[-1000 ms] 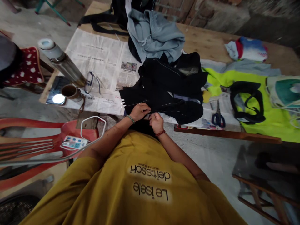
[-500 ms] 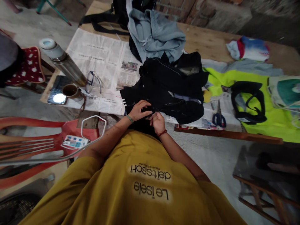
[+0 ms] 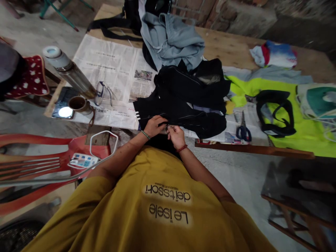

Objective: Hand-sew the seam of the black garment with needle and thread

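Your wooden table, brick wall behind, grey concrete floor, red plastic chair left of you

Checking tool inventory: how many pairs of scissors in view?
1. The scissors, blue-handled, lie on newspaper at the table's near edge, right of the black garment. More could be hidden under the clothes.

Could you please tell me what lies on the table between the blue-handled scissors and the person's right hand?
In the head view, the black garment and newspaper lie between the scissors and the right hand.
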### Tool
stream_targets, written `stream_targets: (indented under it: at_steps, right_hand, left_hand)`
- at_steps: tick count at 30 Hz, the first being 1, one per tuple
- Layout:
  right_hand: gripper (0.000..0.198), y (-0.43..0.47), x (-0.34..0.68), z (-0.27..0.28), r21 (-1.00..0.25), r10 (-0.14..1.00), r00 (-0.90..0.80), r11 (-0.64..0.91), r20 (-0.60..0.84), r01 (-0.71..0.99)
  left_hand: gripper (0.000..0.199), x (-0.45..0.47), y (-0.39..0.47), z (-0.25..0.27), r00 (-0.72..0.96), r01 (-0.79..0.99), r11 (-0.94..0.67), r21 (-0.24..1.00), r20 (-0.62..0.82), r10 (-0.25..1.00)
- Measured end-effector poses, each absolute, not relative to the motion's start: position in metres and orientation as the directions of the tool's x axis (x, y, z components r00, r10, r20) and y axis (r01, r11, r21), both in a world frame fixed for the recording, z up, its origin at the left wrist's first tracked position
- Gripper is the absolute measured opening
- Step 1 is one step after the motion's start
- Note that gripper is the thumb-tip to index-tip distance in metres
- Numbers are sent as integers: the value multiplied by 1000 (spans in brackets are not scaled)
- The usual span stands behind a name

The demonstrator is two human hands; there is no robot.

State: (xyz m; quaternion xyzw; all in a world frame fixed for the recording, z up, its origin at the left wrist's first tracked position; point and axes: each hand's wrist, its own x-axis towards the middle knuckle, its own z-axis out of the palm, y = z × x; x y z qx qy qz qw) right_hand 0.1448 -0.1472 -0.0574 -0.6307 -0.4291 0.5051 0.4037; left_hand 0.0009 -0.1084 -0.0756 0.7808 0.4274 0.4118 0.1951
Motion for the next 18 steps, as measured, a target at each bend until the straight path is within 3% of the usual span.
stream_targets:
  at_steps: [7, 13, 18]
  right_hand:
    - [16, -150, 146, -60, -933, 949, 138, -307, -285, 188]
    - [14, -141, 138, -59, -930, 939, 200, -316, -279, 189]
    - [20, -139, 143, -48, -900, 930, 155, -364, -334, 239]
  left_hand:
    - [19, 0, -104, -82, 283, 498, -575, 650, 505, 816]
    - [19, 0, -100, -87, 404, 451, -663, 598, 526, 748]
    - [19, 0, -101, -85, 333, 478, -620, 622, 525, 783]
